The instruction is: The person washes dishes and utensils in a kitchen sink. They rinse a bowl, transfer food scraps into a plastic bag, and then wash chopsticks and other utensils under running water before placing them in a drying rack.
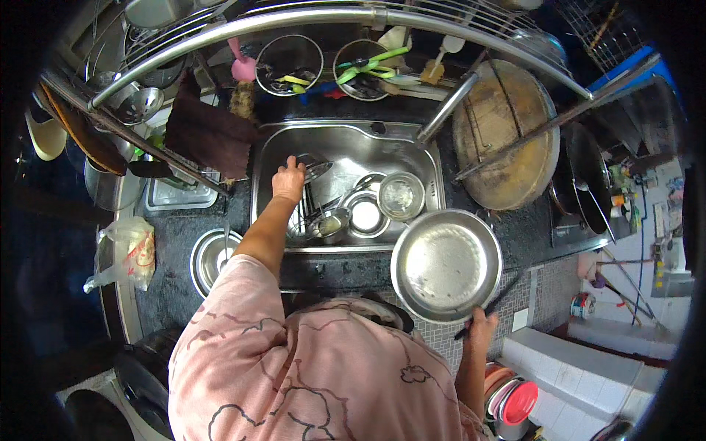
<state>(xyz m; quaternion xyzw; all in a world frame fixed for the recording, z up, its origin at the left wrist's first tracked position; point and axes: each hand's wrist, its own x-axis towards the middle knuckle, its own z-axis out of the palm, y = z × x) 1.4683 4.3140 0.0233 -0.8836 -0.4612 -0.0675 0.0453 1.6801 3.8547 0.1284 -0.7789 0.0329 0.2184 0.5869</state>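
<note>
My left hand (289, 179) reaches into the left side of a stainless steel sink (342, 248), over metal utensils; its fingertips hide whatever they touch. Right of it in the sink lie a metal strainer or ladle (330, 222), a shiny metal bowl (365, 215) and a clear bowl (401, 196). My right hand (479, 325) is closed around a dark handle beside a wide, shallow metal pan (448, 265). The pan is held over the counter's front edge, at the sink's lower right corner, with its inside facing up.
Metal bowls with a spoon (216, 256) stand on the black counter left of the sink, near a plastic bag (129, 251). A steel rack rail (309, 16) crosses above. Behind the sink are utensil holders (289, 65). A large round board (504, 135) leans at right, beside a wok (587, 176).
</note>
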